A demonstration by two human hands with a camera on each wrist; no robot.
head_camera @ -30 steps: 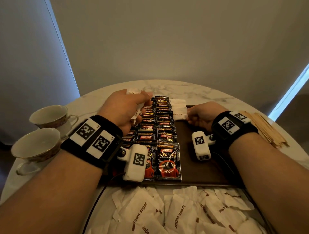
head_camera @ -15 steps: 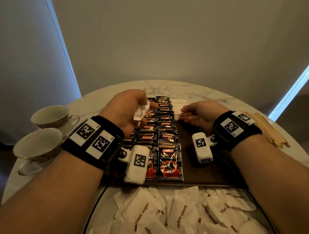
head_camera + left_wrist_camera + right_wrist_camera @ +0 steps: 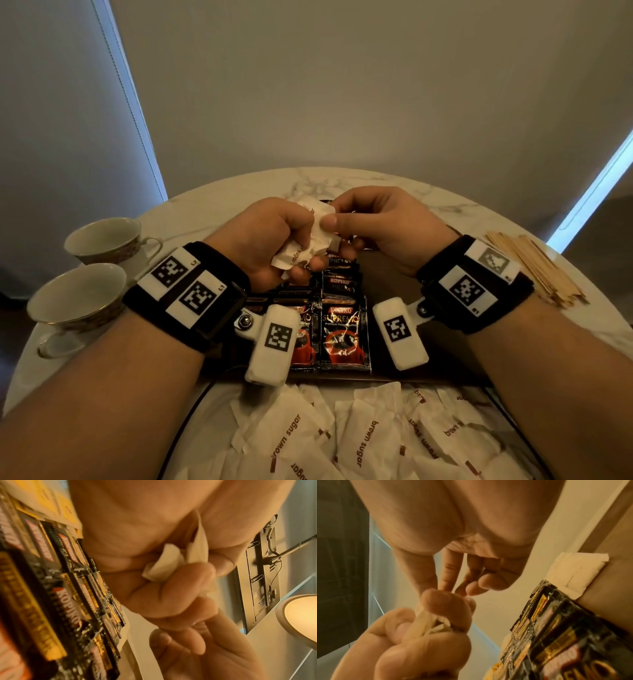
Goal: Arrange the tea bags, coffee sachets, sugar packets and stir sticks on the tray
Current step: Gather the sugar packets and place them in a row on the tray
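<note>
Head view: a bunch of white sugar packets (image 3: 310, 240) is clenched in the curled left hand (image 3: 270, 236), raised above the far end of the tray (image 3: 387, 274). One packet's edge is pinched by the right hand (image 3: 376, 226), from 3 o'clock. Coffee sachets (image 3: 342, 329) are laid in rows on the tray's left half. Loose packets (image 3: 359, 442) are spread at 6 o'clock, stir sticks (image 3: 537, 270) at 3 o'clock, two cups (image 3: 75, 301) at 9 o'clock.

Left wrist view: the packets (image 3: 164, 563) are seen clamped between curled fingers (image 3: 180, 588).

Right wrist view: the right fingertips (image 3: 471, 589) are seen meeting at the bunch.
</note>
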